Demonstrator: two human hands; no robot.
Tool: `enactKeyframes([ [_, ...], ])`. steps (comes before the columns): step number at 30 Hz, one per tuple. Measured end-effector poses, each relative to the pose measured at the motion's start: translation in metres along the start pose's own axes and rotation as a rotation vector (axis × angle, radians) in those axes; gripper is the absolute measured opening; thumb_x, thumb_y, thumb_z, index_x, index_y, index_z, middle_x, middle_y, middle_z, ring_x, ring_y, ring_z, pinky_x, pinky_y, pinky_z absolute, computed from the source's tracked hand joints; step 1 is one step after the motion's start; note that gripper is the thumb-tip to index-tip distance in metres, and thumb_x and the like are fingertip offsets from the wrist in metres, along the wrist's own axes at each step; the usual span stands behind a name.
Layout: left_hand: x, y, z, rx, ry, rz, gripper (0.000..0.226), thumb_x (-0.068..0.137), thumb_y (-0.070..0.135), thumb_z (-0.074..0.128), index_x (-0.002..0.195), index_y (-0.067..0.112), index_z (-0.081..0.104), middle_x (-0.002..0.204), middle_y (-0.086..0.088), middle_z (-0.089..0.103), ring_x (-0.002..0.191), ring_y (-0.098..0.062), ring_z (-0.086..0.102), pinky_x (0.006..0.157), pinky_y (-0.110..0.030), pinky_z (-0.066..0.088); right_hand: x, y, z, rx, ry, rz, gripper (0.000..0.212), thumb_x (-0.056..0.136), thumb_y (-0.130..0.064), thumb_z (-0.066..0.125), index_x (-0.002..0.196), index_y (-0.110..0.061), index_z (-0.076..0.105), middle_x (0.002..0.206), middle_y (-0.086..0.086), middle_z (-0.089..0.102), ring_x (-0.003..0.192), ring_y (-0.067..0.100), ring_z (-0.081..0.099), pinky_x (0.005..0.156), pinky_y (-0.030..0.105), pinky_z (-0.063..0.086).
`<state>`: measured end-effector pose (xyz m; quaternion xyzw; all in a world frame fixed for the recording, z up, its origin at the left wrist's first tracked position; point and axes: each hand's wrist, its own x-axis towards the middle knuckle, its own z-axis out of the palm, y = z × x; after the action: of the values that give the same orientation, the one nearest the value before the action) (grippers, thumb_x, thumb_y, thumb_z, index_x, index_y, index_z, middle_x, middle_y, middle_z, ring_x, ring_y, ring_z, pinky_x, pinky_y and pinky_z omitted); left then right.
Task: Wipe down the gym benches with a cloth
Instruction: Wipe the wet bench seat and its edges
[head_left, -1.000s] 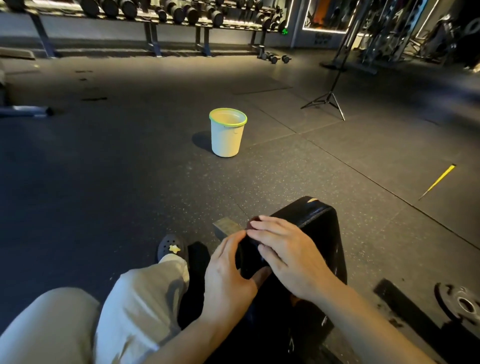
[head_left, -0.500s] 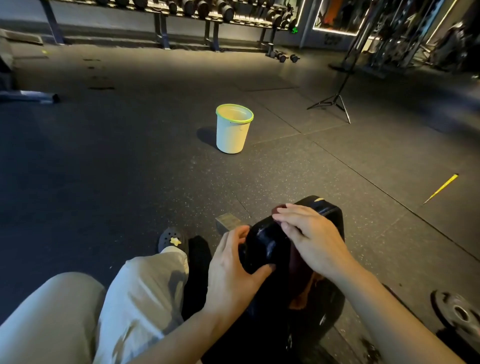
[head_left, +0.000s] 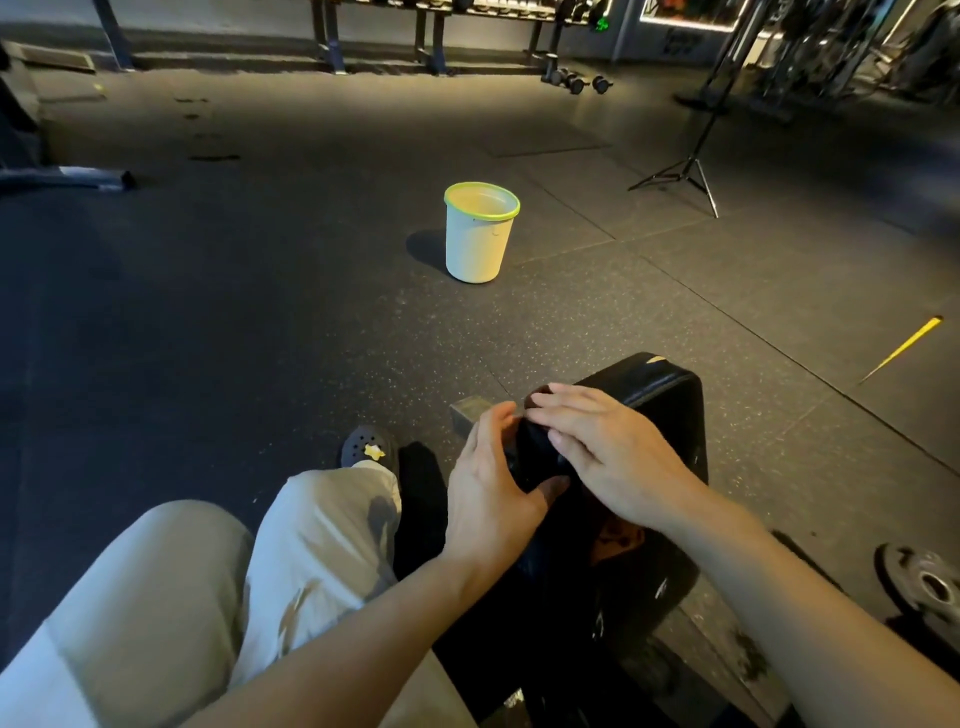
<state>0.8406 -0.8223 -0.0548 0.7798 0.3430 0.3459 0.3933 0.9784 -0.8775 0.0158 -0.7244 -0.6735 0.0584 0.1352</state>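
I sit on a black padded gym bench whose front end juts out between my hands. My right hand lies on the pad's front left corner, its fingers straight, pressing a dark maroon cloth against the pad. Only a bit of the cloth shows at the fingertips, and a reddish fold shows under the wrist. My left hand clasps the pad's left edge, fingers along the side and thumb on top.
A white bucket with a green rim stands on the rubber floor ahead. Further off are a tripod at the right and dumbbells by a rack. A weight plate lies at my right, my shoe at my left.
My right hand slid forward along the pad with the cloth, then came back to the left corner. The left hand stayed on the pad's edge.
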Motion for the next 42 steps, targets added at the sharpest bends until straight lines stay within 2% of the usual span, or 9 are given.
enactKeyframes([
  [5,0.002,0.0,-0.001,-0.025,-0.011,-0.03,0.082,0.066,0.035,0.085,0.133,0.025,0.041,0.124,0.008,0.055,0.115,-0.003,0.053,0.099,-0.026,0.046,0.007,0.035,-0.012,-0.01,0.09,0.19,0.035,0.1,-0.018,0.044,0.131,-0.027,0.058,0.14,-0.012,0.051,0.138,0.003,0.031,0.11,0.019,0.018],
  [10,0.0,0.001,0.004,-0.012,0.037,-0.012,0.074,0.066,0.028,0.086,0.127,0.029,0.043,0.115,0.019,0.049,0.109,-0.002,0.053,0.084,-0.002,0.038,0.0,0.004,-0.002,-0.016,0.027,-0.002,0.036,0.1,-0.017,0.046,0.133,-0.023,0.058,0.141,-0.012,0.05,0.137,0.002,0.031,0.108,0.013,0.014],
  [16,0.002,0.004,0.001,-0.007,0.026,-0.035,0.082,0.065,0.032,0.086,0.133,0.022,0.042,0.123,0.008,0.056,0.115,-0.007,0.054,0.099,-0.031,0.046,0.005,0.031,-0.01,0.036,0.14,0.19,0.034,0.101,-0.019,0.044,0.131,-0.025,0.058,0.14,-0.011,0.052,0.137,0.003,0.032,0.111,0.021,0.02],
  [22,0.002,0.007,0.001,-0.022,0.034,-0.07,0.088,0.063,0.029,0.087,0.137,0.018,0.04,0.122,0.008,0.06,0.114,-0.006,0.055,0.098,-0.026,0.044,0.004,0.01,-0.006,0.008,-0.014,-0.022,0.035,0.1,-0.018,0.046,0.132,-0.027,0.058,0.141,-0.015,0.049,0.137,-0.001,0.03,0.108,0.015,0.018],
  [27,0.001,0.007,0.001,-0.011,0.049,-0.068,0.088,0.062,0.032,0.087,0.136,0.019,0.042,0.122,0.009,0.059,0.113,-0.004,0.055,0.098,-0.026,0.044,0.008,0.036,-0.016,0.038,0.088,0.186,0.034,0.1,-0.02,0.046,0.131,-0.027,0.059,0.14,-0.014,0.051,0.137,0.002,0.032,0.107,0.016,0.017],
  [30,-0.001,0.007,0.002,-0.028,0.044,-0.077,0.086,0.064,0.031,0.087,0.136,0.019,0.043,0.123,0.01,0.058,0.115,-0.003,0.054,0.099,-0.027,0.046,0.006,0.018,-0.01,0.022,-0.009,0.082,0.04,0.099,-0.015,0.048,0.136,-0.027,0.053,0.144,-0.015,0.045,0.139,0.001,0.028,0.117,0.023,0.015],
  [33,-0.001,0.007,0.001,-0.022,0.042,-0.063,0.086,0.065,0.032,0.086,0.137,0.019,0.041,0.124,0.01,0.058,0.115,-0.002,0.054,0.098,-0.025,0.045,0.003,0.02,-0.017,0.131,-0.095,0.068,0.044,0.096,-0.01,0.051,0.136,-0.029,0.053,0.145,-0.019,0.043,0.139,-0.004,0.025,0.113,0.018,0.013],
  [37,-0.001,0.006,-0.002,-0.035,0.029,-0.061,0.086,0.065,0.03,0.086,0.137,0.02,0.04,0.123,0.012,0.059,0.115,-0.001,0.054,0.098,-0.024,0.045,0.004,0.022,-0.02,0.093,0.02,0.153,0.042,0.096,-0.009,0.05,0.134,-0.027,0.056,0.142,-0.015,0.049,0.137,0.001,0.031,0.11,0.018,0.016],
  [42,-0.009,0.008,-0.002,-0.142,0.091,-0.051,0.057,0.08,0.015,0.075,0.127,0.033,0.047,0.116,0.02,0.059,0.11,0.004,0.056,0.096,-0.019,0.046,-0.009,-0.007,0.003,0.122,0.105,-0.039,0.051,0.087,0.0,0.057,0.131,-0.028,0.059,0.127,-0.011,0.06,0.122,0.001,0.046,0.108,0.023,0.035],
])
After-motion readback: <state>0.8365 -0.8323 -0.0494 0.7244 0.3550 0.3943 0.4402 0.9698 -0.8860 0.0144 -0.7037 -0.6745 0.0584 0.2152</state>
